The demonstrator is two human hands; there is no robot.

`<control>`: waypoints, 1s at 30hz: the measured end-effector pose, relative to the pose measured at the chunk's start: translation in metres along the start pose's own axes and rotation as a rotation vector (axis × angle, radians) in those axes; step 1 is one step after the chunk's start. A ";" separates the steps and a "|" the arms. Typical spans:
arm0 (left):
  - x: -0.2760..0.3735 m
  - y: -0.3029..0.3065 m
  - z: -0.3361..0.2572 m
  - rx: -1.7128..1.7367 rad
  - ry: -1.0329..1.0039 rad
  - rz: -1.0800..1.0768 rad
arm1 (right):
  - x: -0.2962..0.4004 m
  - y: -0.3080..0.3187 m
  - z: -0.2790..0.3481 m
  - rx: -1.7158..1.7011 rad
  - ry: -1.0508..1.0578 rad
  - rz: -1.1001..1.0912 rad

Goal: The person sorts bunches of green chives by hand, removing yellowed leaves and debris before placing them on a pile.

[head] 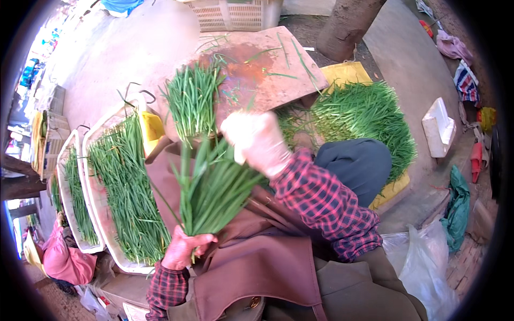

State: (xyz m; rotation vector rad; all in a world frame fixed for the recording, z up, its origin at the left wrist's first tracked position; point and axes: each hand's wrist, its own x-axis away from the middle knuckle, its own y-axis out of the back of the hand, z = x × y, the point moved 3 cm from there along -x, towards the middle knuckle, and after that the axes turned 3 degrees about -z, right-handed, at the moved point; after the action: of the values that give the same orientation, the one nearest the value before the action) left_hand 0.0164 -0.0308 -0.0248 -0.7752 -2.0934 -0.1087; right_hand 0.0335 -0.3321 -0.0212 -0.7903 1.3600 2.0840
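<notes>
My left hand point(188, 246) grips a fanned bunch of garlic chives point(213, 196) by its lower ends, above the brown apron point(257, 269) on my lap. The green leaves spread up and to the right. Over their upper right side is my right hand point(257, 140), blurred by motion with its fingers curled. Whether it has hold of any leaves cannot be made out. Just beyond, a thick sheaf of chives point(192, 102) lies on the left part of a stained low board point(293, 90). A large heap of chives point(361, 112) rests on yellow sheeting point(347, 73) at the right.
Two white crates of chives, a large one point(93, 188) and a narrower one point(66, 200), stand at the left. A person in pink point(68, 261) is beyond them. A tree trunk point(349, 30) rises behind the board. Foam point(437, 128) and plastic bags point(425, 257) lie right.
</notes>
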 end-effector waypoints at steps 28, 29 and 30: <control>-0.045 0.032 0.007 0.318 -0.173 -0.026 | 0.341 -0.042 -0.212 -1.073 -0.053 1.140; -0.042 0.034 0.009 0.324 -0.186 -0.057 | 0.352 -0.060 -0.197 -0.953 -0.158 1.344; -0.038 0.036 0.010 0.328 -0.202 -0.097 | 0.362 -0.081 -0.183 -0.821 -0.253 1.536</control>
State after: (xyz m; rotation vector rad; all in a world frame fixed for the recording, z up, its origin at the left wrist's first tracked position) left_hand 0.0452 -0.0167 -0.0671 -0.5019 -2.2623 0.2653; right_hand -0.1264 -0.4327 -0.3893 0.6191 0.9120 3.8097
